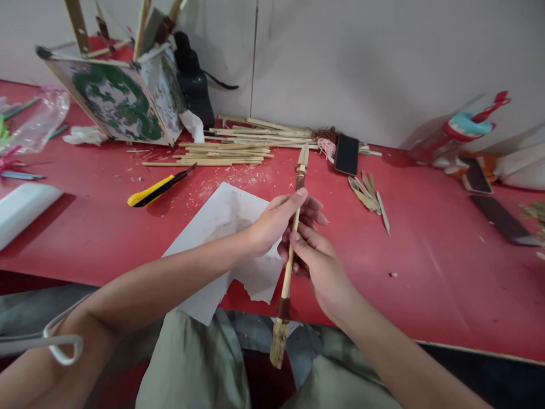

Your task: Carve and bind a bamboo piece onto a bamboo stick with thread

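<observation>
Though slim, stick point(287, 278) in 2 hands point(276, 220) point(320, 255)

Soft, muted light casts faint shadows on the grey wall point(315, 62).

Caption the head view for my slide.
Left hand and right hand hold a stick wrapped near both ends, at a red table with a yellow cutter.

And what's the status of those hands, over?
Left hand and right hand: both holding stick. Stick: brown bindings near both ends. White paper lies below left forearm.
</observation>
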The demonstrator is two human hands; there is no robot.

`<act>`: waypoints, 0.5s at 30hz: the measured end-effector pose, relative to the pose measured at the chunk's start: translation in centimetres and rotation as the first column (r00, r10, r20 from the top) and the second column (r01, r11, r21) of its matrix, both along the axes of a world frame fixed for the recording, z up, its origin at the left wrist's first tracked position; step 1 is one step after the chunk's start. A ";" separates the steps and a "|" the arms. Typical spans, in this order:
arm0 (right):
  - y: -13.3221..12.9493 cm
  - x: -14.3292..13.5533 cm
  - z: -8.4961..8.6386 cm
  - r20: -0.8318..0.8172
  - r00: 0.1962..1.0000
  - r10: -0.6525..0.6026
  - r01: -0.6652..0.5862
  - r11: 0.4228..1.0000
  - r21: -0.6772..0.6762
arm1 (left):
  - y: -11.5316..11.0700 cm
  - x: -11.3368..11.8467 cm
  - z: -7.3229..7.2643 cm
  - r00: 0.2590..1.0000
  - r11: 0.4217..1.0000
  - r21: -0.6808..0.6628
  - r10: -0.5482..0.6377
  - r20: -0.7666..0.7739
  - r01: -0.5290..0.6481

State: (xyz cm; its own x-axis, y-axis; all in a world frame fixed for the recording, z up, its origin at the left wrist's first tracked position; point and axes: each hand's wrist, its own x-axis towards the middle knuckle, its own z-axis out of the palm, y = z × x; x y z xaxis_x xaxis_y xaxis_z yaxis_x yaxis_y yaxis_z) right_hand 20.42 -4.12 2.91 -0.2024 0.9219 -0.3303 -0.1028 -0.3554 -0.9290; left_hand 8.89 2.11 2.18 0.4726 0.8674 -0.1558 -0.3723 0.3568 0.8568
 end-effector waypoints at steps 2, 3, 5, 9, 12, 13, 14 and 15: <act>-0.1 -0.2 -0.2 -0.006 0.999 0.032 -0.032 0.999 0.002 | 0.0 0.1 0.1 0.997 0.997 0.017 0.078 0.021 -0.078; -0.1 -0.2 -0.2 -0.006 0.999 0.043 -0.043 0.999 0.002 | 0.0 0.2 0.0 0.994 0.994 0.017 0.105 0.033 -0.105; -0.1 -0.3 -0.2 -0.002 0.999 0.054 -0.054 0.999 0.001 | 0.2 0.2 -0.2 0.991 0.992 -0.001 0.129 0.047 -0.129; -0.2 -0.6 -0.3 0.028 0.998 0.062 -0.062 0.998 0.000 | 0.5 0.0 -0.3 0.989 0.990 -0.028 0.138 0.055 -0.136; -0.3 -0.7 -0.1 0.063 0.996 0.070 -0.070 0.998 -0.003 | 0.7 -0.1 -0.2 0.984 0.988 -0.042 0.154 0.086 -0.150; -0.3 -0.7 -0.1 0.073 0.995 0.072 -0.072 0.997 -0.003 | 0.8 -0.1 -0.2 0.982 0.986 -0.054 0.163 0.099 -0.158; -0.3 -0.7 0.0 0.083 0.994 0.076 -0.076 0.997 -0.005 | 1.0 -0.1 -0.3 0.978 0.983 -0.066 0.175 0.111 -0.169; -0.4 -0.7 0.0 0.091 0.993 0.081 -0.080 0.997 -0.011 | 1.1 -0.2 -0.3 0.974 0.980 -0.078 0.190 0.122 -0.181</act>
State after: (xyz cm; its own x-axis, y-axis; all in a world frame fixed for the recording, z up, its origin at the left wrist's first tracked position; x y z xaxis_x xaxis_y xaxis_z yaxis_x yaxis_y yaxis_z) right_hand 19.69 -4.49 2.95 -0.2448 0.9011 -0.3579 0.0117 -0.3663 -0.9304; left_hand 8.72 3.23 1.88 0.3241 0.9317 -0.1641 -0.5424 0.3252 0.7747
